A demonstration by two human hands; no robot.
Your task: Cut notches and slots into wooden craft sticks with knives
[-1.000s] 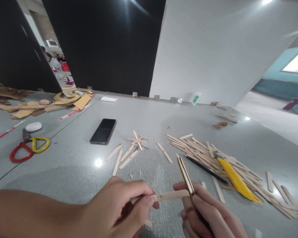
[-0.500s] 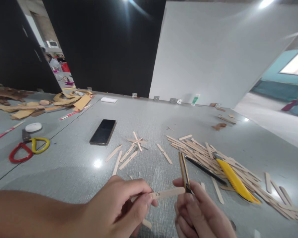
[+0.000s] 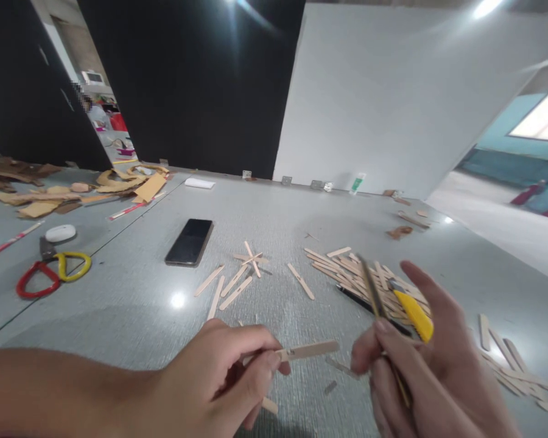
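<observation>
My left hand pinches a wooden craft stick between thumb and fingers. A small cut notch shows in the stick just past the thumb, and its free end points right. In my right hand is a slim brass-coloured tool, gripped between thumb and fingers and tilted up to the left; its exact kind is unclear. The right index finger is stretched up, off the tool. A gap separates the tool from the held stick. Beyond the hands, several notched sticks lie near a star-shaped group of crossed sticks.
A pile of craft sticks lies at right with a black pen and a yellow-handled cutter, partly behind my right hand. At left are a phone, scissors, a white mouse and cardboard scraps.
My right hand has moved right with the tool, away from the stick's end, and its index finger has lifted. My left hand keeps the stick nearly still.
</observation>
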